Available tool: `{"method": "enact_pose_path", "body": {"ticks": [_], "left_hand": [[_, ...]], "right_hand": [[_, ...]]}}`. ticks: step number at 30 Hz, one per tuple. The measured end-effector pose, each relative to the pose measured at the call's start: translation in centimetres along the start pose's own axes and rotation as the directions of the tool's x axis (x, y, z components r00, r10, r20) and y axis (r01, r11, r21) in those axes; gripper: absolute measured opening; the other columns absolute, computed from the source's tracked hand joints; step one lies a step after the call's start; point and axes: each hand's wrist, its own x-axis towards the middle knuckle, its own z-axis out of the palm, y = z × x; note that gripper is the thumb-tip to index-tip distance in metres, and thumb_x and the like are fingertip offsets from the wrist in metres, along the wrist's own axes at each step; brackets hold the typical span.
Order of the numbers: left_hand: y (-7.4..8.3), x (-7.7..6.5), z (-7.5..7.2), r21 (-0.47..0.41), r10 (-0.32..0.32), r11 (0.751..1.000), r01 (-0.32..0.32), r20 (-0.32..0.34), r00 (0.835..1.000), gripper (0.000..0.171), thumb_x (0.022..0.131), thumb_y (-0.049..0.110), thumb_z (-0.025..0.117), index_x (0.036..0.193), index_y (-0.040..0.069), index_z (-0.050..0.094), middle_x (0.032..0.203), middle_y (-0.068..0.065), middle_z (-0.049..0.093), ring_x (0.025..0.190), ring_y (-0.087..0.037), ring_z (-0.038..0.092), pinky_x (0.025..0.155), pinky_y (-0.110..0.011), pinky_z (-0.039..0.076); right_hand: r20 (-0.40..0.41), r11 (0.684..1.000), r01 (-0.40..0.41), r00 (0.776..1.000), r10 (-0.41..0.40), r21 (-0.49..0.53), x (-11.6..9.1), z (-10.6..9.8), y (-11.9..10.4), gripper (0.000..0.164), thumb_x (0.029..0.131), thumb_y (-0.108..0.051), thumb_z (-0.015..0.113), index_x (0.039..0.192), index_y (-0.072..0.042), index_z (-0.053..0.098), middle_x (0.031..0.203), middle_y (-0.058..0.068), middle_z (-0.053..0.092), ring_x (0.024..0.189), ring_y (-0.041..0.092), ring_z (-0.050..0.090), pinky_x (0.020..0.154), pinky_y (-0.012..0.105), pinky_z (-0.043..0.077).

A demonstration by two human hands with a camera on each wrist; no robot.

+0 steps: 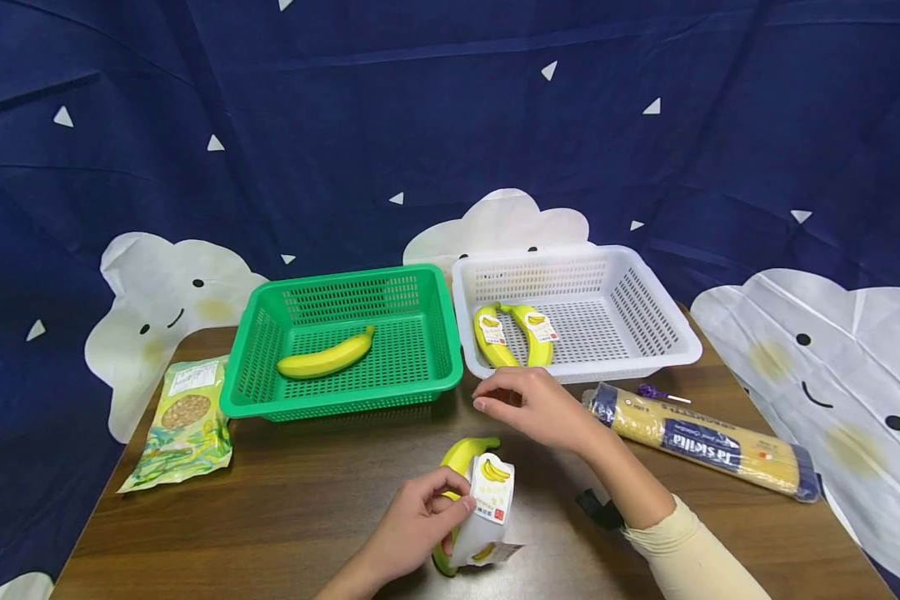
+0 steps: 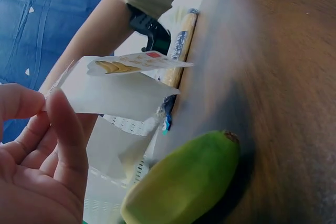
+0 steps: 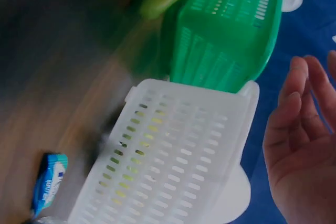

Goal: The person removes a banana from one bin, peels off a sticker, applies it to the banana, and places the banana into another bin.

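Observation:
My left hand (image 1: 420, 518) pinches a strip of banana labels (image 1: 492, 492) by its edge between thumb and finger; in the left wrist view the pale strip (image 2: 121, 95) curves away from the fingertips. Behind it on the table lies a yellow banana (image 1: 459, 457), whose green end (image 2: 197, 174) shows close below that hand. My right hand (image 1: 536, 408) hovers before the white basket (image 1: 622, 367), its fingers loosely bent and holding nothing. Inside that basket, two bananas (image 1: 495, 354) bear labels (image 1: 540, 326). An unlabelled banana (image 1: 326, 358) rests in the green basket (image 1: 345, 402).
At the left edge of the table lies a green and yellow bag (image 1: 183, 417). A long pack of pasta (image 1: 705, 442) lies on the right, with a small purple-wrapped item (image 1: 651, 391) behind it. A blue patterned cloth (image 1: 345, 125) hangs behind the baskets.

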Motion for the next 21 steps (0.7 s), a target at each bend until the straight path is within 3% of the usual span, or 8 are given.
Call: {"method": "enact_pose_path", "body": {"ticks": [6, 10, 13, 17, 19, 21], "left_hand": [[-0.4, 0.1, -0.3, -0.065, -0.015, 0.998, 0.01, -0.077, 0.997, 0.016, 0.096, 0.017, 0.06, 0.1, 0.002, 0.059, 0.08, -0.009, 0.065, 0.046, -0.013, 0.052, 0.043, -0.031, 0.048], [-0.7, 0.3, -0.6, -0.118, -0.004, 0.993, -0.012, -0.131, 0.991, 0.017, 0.097, 0.014, 0.058, 0.103, -0.003, 0.056, 0.087, -0.015, 0.065, 0.047, -0.016, 0.055, 0.046, -0.044, 0.051], [-0.7, 0.3, -0.8, -0.144, -0.006, 0.989, -0.016, -0.156, 0.988, 0.019, 0.097, 0.014, 0.058, 0.102, -0.005, 0.055, 0.087, -0.018, 0.065, 0.048, -0.018, 0.057, 0.05, -0.048, 0.052], [-0.7, 0.4, -0.9, -0.164, -0.005, 0.986, -0.024, -0.177, 0.984, 0.021, 0.097, 0.014, 0.058, 0.102, -0.007, 0.055, 0.086, -0.021, 0.065, 0.05, -0.018, 0.059, 0.052, -0.046, 0.054], [-0.8, 0.5, -1.0, -0.165, 0.001, 0.986, -0.032, -0.188, 0.982, 0.021, 0.097, 0.013, 0.059, 0.101, -0.007, 0.055, 0.085, -0.021, 0.064, 0.05, -0.018, 0.059, 0.051, -0.044, 0.054], [-1.0, 0.5, -1.0, -0.161, 0.006, 0.986, -0.039, -0.198, 0.98, 0.021, 0.097, 0.013, 0.059, 0.1, -0.007, 0.054, 0.083, -0.021, 0.064, 0.049, -0.018, 0.059, 0.051, -0.042, 0.054]], "right_hand": [[0.051, 0.999, -0.02, 0.999, 0.018, 0.039, -2.0, 0.1, 0.2, 0.013, 0.095, -0.039, 0.059, 0.094, -0.03, 0.068, 0.079, -0.014, 0.062, 0.069, 0.009, 0.056, 0.059, 0.027, 0.047], [0.158, 0.993, -0.068, 0.986, 0.053, 0.096, -3.3, 0.4, 0.8, 0.023, 0.099, -0.038, 0.052, 0.092, -0.025, 0.069, 0.077, -0.009, 0.064, 0.068, 0.011, 0.06, 0.06, 0.028, 0.049], [0.318, 0.98, -0.092, 0.947, 0.032, 0.177, -4.3, 1.0, 1.2, 0.028, 0.101, -0.037, 0.049, 0.097, -0.018, 0.07, 0.084, -0.006, 0.068, 0.072, 0.014, 0.065, 0.065, 0.029, 0.051], [0.495, 0.964, -0.078, 0.867, -0.06, 0.254, -5.2, 2.2, 1.1, 0.023, 0.096, -0.038, 0.058, 0.105, -0.019, 0.067, 0.09, -0.008, 0.067, 0.077, 0.01, 0.065, 0.069, 0.027, 0.052], [0.542, 0.958, -0.075, 0.835, -0.09, 0.276, -5.5, 2.8, 0.9, 0.02, 0.092, -0.039, 0.064, 0.102, -0.022, 0.065, 0.086, -0.011, 0.066, 0.075, 0.005, 0.063, 0.066, 0.025, 0.051], [0.558, 0.952, -0.068, 0.822, -0.116, 0.298, -5.6, 3.3, 0.7, 0.016, 0.09, -0.037, 0.068, 0.097, -0.023, 0.065, 0.082, -0.013, 0.064, 0.07, 0.003, 0.061, 0.061, 0.024, 0.051]]}}
